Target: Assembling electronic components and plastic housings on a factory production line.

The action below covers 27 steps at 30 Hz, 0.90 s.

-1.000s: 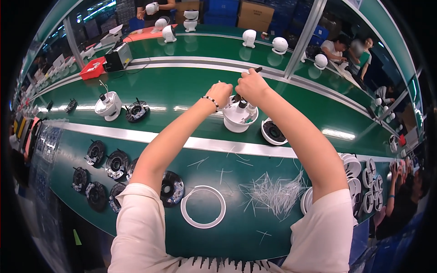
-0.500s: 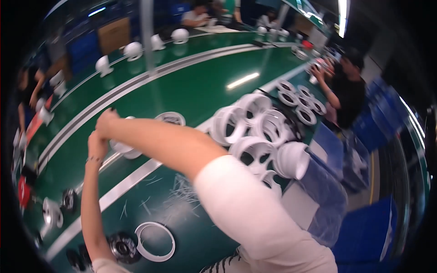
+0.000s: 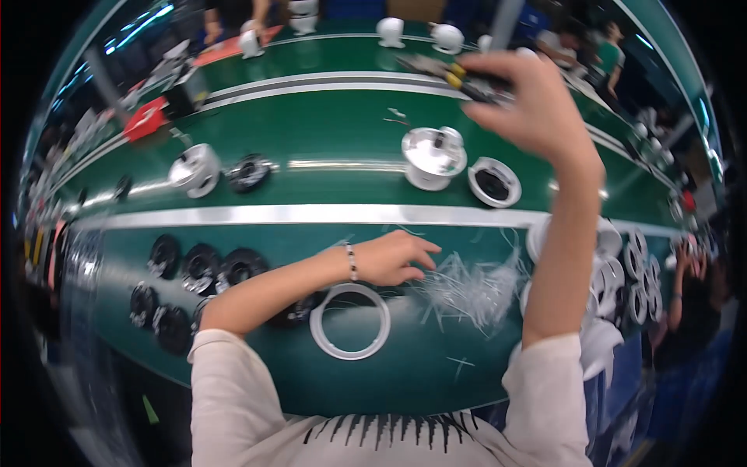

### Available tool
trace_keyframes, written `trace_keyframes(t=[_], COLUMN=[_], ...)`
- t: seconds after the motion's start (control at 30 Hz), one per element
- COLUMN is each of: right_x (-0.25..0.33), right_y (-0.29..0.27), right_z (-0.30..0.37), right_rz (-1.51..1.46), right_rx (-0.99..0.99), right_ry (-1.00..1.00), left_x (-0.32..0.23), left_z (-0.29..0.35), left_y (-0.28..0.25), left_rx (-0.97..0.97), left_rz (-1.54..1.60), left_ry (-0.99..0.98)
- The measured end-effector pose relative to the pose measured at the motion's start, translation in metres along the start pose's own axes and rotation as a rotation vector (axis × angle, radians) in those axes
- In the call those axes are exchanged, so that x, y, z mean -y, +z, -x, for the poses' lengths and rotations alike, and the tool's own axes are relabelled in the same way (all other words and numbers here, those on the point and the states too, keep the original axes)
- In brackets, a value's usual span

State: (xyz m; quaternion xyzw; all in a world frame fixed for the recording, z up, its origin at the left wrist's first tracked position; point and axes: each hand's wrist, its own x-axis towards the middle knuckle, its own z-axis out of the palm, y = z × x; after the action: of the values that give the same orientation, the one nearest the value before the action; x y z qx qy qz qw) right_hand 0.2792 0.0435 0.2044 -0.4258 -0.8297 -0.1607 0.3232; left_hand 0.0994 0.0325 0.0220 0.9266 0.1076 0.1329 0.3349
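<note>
My right hand (image 3: 537, 105) is raised over the green conveyor, fingers wrapped round a pair of pliers (image 3: 455, 76) with black and yellow handles. The jaws point left and look blurred. Lower down, my left hand (image 3: 393, 258) wears a beaded bracelet; its fingers are stretched apart and hold nothing. Its fingertips are beside a heap of thin clear plastic strips (image 3: 475, 292). A white ring (image 3: 350, 354) lies just below that wrist. Beyond the hands, a white round housing (image 3: 432, 167) stands on the conveyor next to a white ring with a dark centre (image 3: 513, 194).
Several black round parts (image 3: 201, 265) lie on the bench at left, partly behind my left arm. Another white housing (image 3: 194, 167) and a black part (image 3: 249, 173) sit on the conveyor. White rings (image 3: 611, 276) are stacked at right, near a co-worker (image 3: 689, 311).
My view has swung left. My hands, close together over the conveyor before, are now apart. The pliers now show in my right hand; my left hand is down by the plastic strips.
</note>
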Motion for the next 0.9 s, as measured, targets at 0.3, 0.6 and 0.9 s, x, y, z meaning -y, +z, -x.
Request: trace_keyframes(t=[0.3, 0.6, 0.9], right_x=[0.094, 0.166, 0.176], right_y=[-0.009, 0.033, 0.054], right_z=[0.127, 0.295, 0.303], right_rz=[-0.489, -0.515, -0.404], right_rx=[0.386, 0.472, 0.412], right_ry=[0.129, 0.431, 0.386], left_x=[0.083, 0.231, 0.221], left_z=[0.107, 0.199, 0.181], left_y=[-0.086, -0.131, -0.127], left_rx=[-0.564, -0.776, -0.982], left_rz=[-0.515, -0.607, -0.357], left_ry=[-0.555, -1.208, -0.953])
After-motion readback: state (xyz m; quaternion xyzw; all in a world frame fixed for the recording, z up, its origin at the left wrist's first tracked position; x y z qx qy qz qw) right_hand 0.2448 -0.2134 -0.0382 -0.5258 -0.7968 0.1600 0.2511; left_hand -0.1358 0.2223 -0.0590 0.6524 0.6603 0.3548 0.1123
